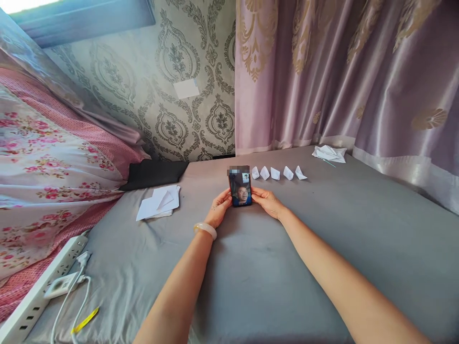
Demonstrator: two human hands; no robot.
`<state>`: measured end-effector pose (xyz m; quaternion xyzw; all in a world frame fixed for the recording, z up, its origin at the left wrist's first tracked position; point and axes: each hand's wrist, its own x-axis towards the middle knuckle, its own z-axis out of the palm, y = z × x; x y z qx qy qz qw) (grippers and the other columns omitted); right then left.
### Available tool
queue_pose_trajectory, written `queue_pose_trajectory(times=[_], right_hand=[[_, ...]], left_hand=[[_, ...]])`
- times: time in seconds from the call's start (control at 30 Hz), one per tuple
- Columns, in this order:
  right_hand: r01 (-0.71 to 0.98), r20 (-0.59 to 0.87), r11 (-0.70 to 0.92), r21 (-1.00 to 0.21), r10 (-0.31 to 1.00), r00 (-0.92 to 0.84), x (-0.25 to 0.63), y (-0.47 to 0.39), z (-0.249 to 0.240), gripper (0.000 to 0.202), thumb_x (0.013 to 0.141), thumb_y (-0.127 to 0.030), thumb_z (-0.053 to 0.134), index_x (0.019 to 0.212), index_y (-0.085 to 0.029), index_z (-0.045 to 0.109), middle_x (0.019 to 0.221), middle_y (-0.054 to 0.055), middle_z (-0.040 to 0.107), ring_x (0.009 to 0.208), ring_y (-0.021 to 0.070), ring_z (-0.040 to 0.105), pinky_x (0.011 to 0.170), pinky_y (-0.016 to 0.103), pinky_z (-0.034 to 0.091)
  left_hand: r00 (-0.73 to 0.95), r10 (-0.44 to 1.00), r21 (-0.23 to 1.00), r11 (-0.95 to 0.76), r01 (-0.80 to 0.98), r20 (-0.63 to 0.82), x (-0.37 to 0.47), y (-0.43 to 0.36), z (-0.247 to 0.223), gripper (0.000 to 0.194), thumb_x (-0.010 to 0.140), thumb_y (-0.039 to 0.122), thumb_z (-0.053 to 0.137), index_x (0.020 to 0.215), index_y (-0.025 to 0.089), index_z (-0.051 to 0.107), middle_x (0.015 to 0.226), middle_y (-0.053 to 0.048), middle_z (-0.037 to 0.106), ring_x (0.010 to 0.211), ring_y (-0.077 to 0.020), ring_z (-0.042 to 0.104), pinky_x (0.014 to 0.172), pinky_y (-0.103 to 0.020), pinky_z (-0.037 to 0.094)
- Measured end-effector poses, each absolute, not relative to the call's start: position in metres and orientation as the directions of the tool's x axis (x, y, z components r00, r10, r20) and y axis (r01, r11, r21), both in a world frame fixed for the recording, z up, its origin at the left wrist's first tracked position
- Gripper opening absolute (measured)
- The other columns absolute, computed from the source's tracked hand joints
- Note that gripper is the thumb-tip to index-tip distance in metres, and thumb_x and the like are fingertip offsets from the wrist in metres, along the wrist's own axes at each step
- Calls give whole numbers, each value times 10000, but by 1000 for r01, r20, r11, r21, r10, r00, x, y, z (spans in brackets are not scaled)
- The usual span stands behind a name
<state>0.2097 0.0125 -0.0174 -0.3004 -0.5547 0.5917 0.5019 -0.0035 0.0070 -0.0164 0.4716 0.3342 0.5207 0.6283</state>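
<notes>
Between my two hands a smartphone point(241, 190) stands upright, its lit screen facing me with a person on it. My left hand point(220, 208) grips the phone's left edge, and a pale bangle point(205, 231) circles that wrist. On the opposite edge, my right hand point(267, 201) holds the phone with fingers closed against its side. Just right of the phone, several small folded white paper pieces point(275, 173) sit in a row on the grey sheet point(244, 282). Part of each hand's fingers is hidden behind the phone.
White paper sheets point(145, 209) lie stacked at left, near a black cloth-like item point(154, 173). More crumpled paper point(328, 153) rests at the far right. A power strip point(30, 306) with plugged-in cables runs along the lower left. Curtains point(297, 76) hang behind.
</notes>
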Motion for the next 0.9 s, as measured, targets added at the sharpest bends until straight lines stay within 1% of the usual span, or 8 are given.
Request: queue_pose_trajectory(times=[0.2, 0.37, 0.47, 0.6, 0.8, 0.9], right_hand=[[-258, 203, 119, -959, 923, -326, 209, 15, -18, 498, 739, -459, 763, 1193, -268, 688, 1330, 33, 628, 1299, 278, 513, 1151, 489, 299], [-262, 179, 93, -961, 927, -330, 208, 15, -15, 497, 717, -470, 771, 1169, -276, 700, 1308, 27, 644, 1268, 278, 540, 1137, 495, 319], [-250, 158, 83, -965, 942, -295, 206, 14, -14, 522, 682, -484, 788, 1150, -269, 708, 1263, 31, 673, 1240, 278, 562, 1130, 501, 326], [-263, 157, 89, -961, 955, -250, 203, 13, -15, 528, 654, -485, 801, 1128, -269, 716, 1225, 29, 694, 1200, 268, 591, 1130, 493, 328], [-255, 174, 114, -960, 959, -224, 201, 10, -16, 505, 684, -474, 781, 1140, -269, 711, 1258, 31, 676, 1214, 269, 584, 1122, 500, 342], [-250, 180, 124, -960, 961, -213, 203, 9, -16, 510, 700, -477, 770, 1164, -277, 700, 1272, 26, 667, 1243, 268, 566, 1134, 500, 324]], left_hand=[[238, 968, 934, 16, -358, 74, -4, 8, -17, 650, 666, 339, 819, 1266, 192, 617, 1258, -116, 662, 1218, -289, 568, 1085, -466, 368], [235, 969, 927, 22, -374, 72, -3, 9, -19, 704, 626, 264, 834, 1284, 177, 600, 1213, -115, 686, 1225, -284, 568, 1115, -462, 336], [231, 970, 928, 23, -373, 69, -3, 11, -20, 718, 629, 284, 835, 1295, 175, 591, 1187, -112, 698, 1206, -282, 583, 1115, -469, 337], [225, 972, 931, 15, -366, 73, -4, 13, -23, 724, 620, 301, 843, 1291, 185, 596, 1206, -116, 688, 1211, -287, 579, 1110, -481, 342], [254, 963, 927, 10, -376, 93, -4, 13, -23, 723, 631, 290, 840, 1301, 188, 591, 1228, -126, 677, 1232, -287, 566, 1114, -483, 338], [263, 959, 930, -3, -369, 108, -4, 11, -22, 709, 641, 271, 833, 1303, 188, 591, 1239, -122, 671, 1236, -285, 563, 1119, -476, 335]])
